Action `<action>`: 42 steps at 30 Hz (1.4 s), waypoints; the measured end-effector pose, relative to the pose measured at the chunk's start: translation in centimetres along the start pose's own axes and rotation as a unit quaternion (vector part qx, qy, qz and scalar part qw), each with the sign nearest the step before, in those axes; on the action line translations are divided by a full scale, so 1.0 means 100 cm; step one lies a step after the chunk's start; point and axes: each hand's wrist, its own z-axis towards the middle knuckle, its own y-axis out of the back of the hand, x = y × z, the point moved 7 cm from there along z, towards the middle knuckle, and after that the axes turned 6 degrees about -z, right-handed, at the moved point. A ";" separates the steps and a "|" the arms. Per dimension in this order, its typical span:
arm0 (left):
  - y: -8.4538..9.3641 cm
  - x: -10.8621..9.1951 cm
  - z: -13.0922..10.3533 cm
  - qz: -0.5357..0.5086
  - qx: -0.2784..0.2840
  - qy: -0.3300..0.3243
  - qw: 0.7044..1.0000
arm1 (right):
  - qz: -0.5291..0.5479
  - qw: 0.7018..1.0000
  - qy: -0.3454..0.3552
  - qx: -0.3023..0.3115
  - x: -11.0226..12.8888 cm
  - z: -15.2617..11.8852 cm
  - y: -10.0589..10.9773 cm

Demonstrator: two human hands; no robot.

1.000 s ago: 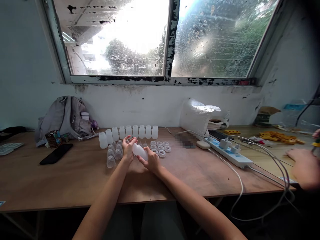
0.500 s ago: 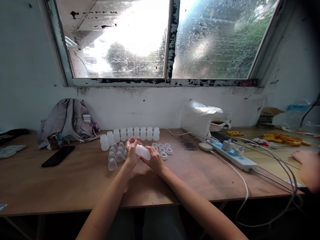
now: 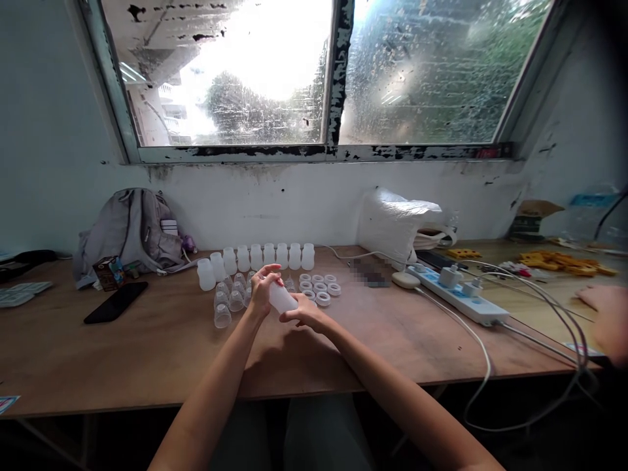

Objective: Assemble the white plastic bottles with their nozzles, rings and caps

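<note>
Spreading beneath, the brown table (image 3: 147,366) underlies the left hand (image 3: 260,292) and right hand (image 3: 307,311), both grasping a milky-white bottle (image 3: 281,297) by opposite ends; smooth, cloudy and tilted, it hangs near smaller clear caps (image 3: 222,316).

On table (image 3: 176,366): bottle row (image 3: 256,258) at rear, before wall (image 3: 235,212); cups (image 3: 236,301) before its left part; rings (image 3: 322,303) right of cups. Held bottle (image 3: 282,299) between left hand (image 3: 261,294) and right hand (image 3: 305,311). Left: phone (image 3: 116,303) before backpack (image 3: 128,229). Right: power strip (image 3: 466,303), bag (image 3: 385,229) behind its left end
</note>
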 end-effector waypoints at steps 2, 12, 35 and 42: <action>-0.002 -0.001 -0.001 0.004 0.002 -0.004 1.000 | 0.047 0.998 -0.022 0.019 -0.003 -0.002 -0.002; -0.009 -0.020 0.005 0.117 0.032 -0.019 0.992 | 0.139 0.989 0.018 -0.055 -0.002 0.007 0.029; 0.041 -0.036 -0.010 0.189 -0.002 0.022 0.982 | 0.328 0.917 0.074 -0.213 -0.015 0.014 0.076; 0.042 0.041 -0.023 0.045 -0.017 0.128 0.991 | 0.324 0.895 0.068 -0.298 -0.027 0.012 0.088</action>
